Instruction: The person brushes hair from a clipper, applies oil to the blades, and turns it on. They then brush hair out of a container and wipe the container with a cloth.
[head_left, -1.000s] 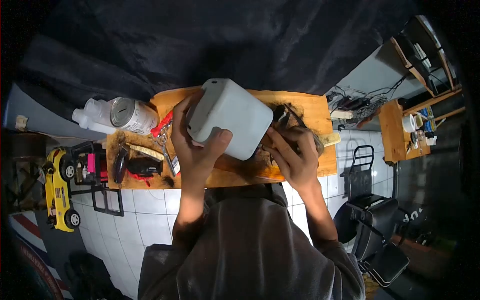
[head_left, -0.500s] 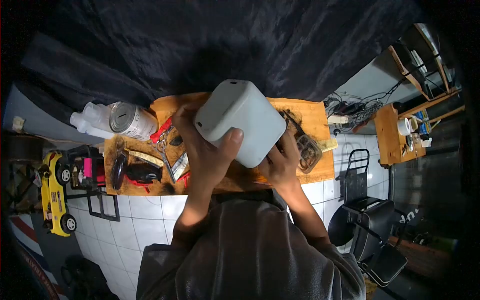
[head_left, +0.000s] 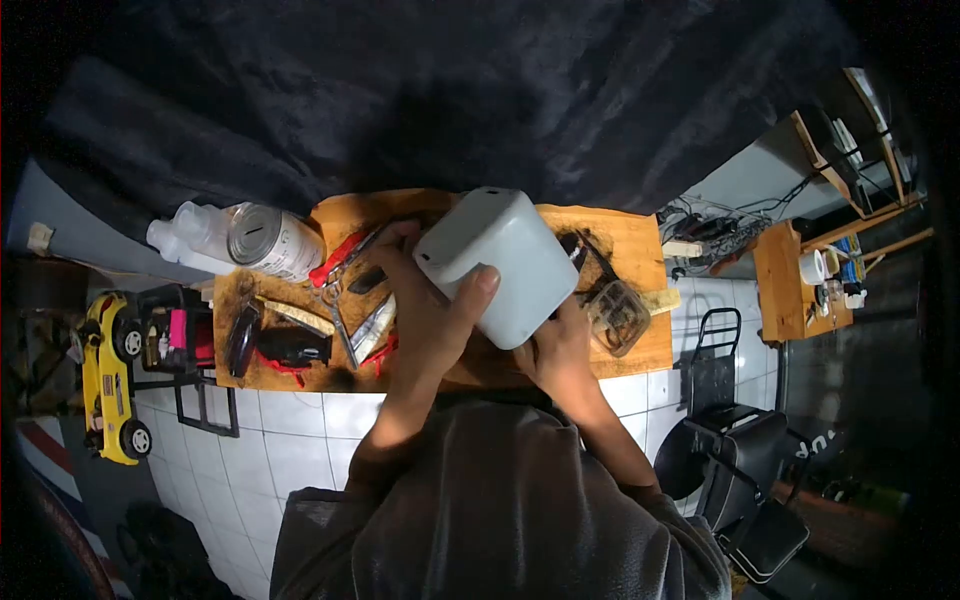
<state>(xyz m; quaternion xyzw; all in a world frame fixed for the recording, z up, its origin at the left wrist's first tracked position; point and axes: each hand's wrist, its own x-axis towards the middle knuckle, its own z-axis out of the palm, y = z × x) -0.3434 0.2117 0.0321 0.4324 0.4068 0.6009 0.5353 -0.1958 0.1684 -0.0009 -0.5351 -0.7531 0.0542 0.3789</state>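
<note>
A light grey, round-cornered box [head_left: 530, 265] with small dark slots at its corners is held tilted above the wooden table. My left hand [head_left: 432, 305] grips its left side, thumb lying along the near face. My right hand [head_left: 562, 350] is closed around the lower right edge, some fingers hidden beneath it. Left of my left hand lie scissors [head_left: 335, 305], a red-handled tool [head_left: 338, 258] and a black hair clipper [head_left: 295, 347]. Right of the box is a clear divided plastic container [head_left: 617, 317] with dark bits in it.
The wooden table [head_left: 645, 240] is strewn with dark hair clippings. A tin can [head_left: 272, 242] and clear plastic bottles [head_left: 195, 235] stand at its left end. A dark curtain [head_left: 300, 120] hangs behind. A black chair [head_left: 745, 450] is at the right, a yellow toy car [head_left: 112, 380] at the left.
The box and both hands have come slightly lower and to the right in view, nearer my body. Both hands keep their hold, and the whole view has shifted a little.
</note>
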